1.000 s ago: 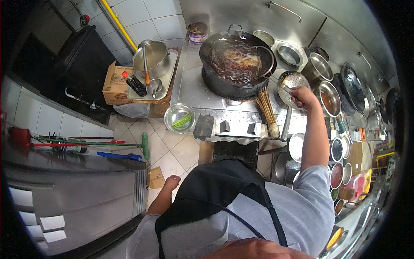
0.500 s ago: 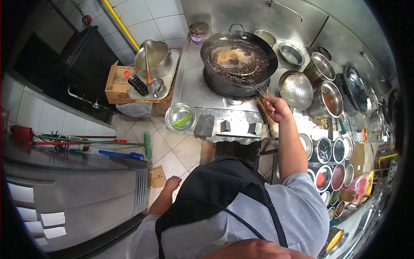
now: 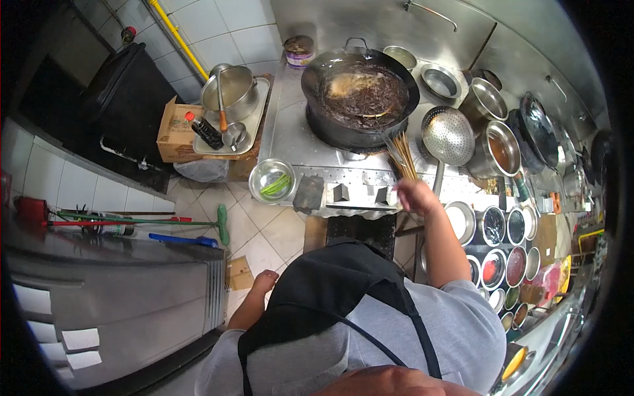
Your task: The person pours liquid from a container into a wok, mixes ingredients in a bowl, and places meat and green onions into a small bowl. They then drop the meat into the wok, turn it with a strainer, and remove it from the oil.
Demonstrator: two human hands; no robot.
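My right hand (image 3: 416,196), fingers curled, is at the stove's front edge, by the lower end of a bamboo wok brush (image 3: 402,156). I cannot make out what it grips, if anything. A thin metal handle (image 3: 391,142) runs beside the brush toward the wok. Dark bubbling liquid with pale foam fills the large black wok (image 3: 314,99), and a thin curved rim of a utensil shows at its near side. My left hand (image 3: 265,282) hangs low at my side, loosely closed, with nothing visible in it.
A perforated ladle (image 3: 448,136) lies right of the wok, near steel pots (image 3: 487,102). At the stove's left corner stands a bowl (image 3: 273,173) with green vegetable pieces. Farther left, a tray (image 3: 252,135) holds a pot and bottle. Several seasoning containers (image 3: 494,269) line the right.
My right hand has drawn back from the utensil handle near the wok, toward me and the stove's front edge. The utensil's rim stays in the wok. My left hand has barely moved.
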